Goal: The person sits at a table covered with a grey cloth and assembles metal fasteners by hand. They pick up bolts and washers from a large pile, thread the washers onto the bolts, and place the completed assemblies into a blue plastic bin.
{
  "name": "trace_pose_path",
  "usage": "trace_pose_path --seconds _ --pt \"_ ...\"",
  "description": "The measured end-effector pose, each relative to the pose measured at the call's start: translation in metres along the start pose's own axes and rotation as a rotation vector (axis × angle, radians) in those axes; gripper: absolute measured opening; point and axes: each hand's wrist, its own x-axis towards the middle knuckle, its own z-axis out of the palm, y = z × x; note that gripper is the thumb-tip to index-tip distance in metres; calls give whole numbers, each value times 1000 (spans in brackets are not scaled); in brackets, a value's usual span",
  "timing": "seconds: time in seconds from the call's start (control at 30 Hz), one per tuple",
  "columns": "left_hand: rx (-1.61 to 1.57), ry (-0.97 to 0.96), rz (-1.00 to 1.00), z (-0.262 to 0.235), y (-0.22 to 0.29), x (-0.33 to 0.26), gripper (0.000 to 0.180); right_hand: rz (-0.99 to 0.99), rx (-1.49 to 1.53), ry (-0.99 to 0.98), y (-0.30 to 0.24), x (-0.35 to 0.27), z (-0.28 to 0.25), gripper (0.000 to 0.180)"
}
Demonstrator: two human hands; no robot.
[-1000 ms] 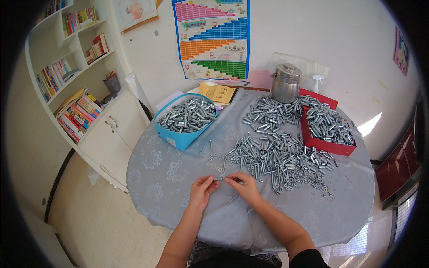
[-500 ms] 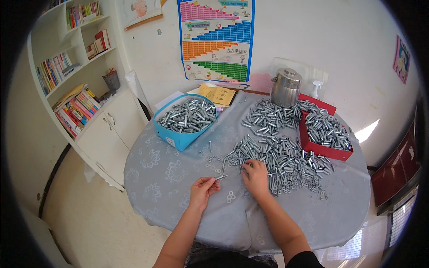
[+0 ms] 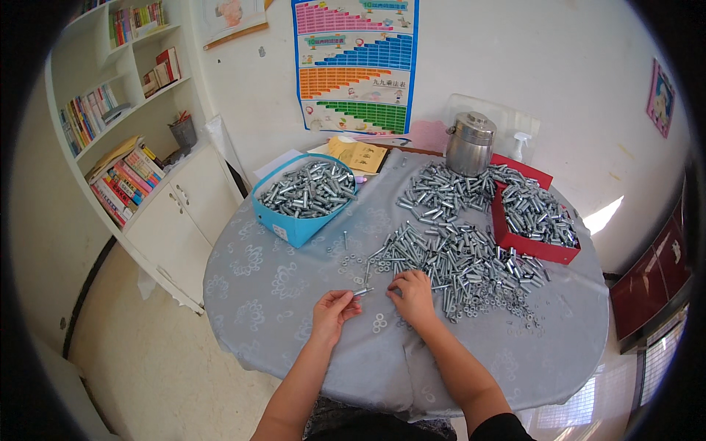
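My left hand (image 3: 334, 314) is closed on a silvery expansion bolt (image 3: 364, 292), whose end sticks out to the right past the fingertips. Across a small gap, my right hand (image 3: 414, 298) has its thumb and fingers pinched together; whatever they may hold is too small to make out. Behind the right hand spreads a large pile of metal bolts and sleeves (image 3: 471, 264). Loose washers (image 3: 379, 323) lie on the cloth between my forearms, and more small rings are scattered beyond my left hand. One bolt (image 3: 346, 240) stands upright farther back.
A blue box (image 3: 298, 234) heaped with metal fasteners is at the back left. A red box (image 3: 540, 251), also full, stands at the right beside a steel pot (image 3: 471, 144) and a spray bottle (image 3: 519, 147). Grey cloth (image 3: 257, 294) covers the round table.
My right hand has drawn back left from the edge of the bolt pile toward my left hand, its fingers now pinched. The left hand keeps its place with the expansion bolt.
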Motion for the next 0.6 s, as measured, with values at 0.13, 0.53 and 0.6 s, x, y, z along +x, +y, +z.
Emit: trace_pose_path --seconds 0.13,0.53,0.6 --pt "5 0 -5 0 0 0 11 22 6 -68 -2 0 -4 10" --pt "16 2 -13 0 0 0 11 49 145 -66 -3 1 -5 14" --pt "17 1 -12 -1 0 0 11 75 245 -71 -4 2 -2 15"
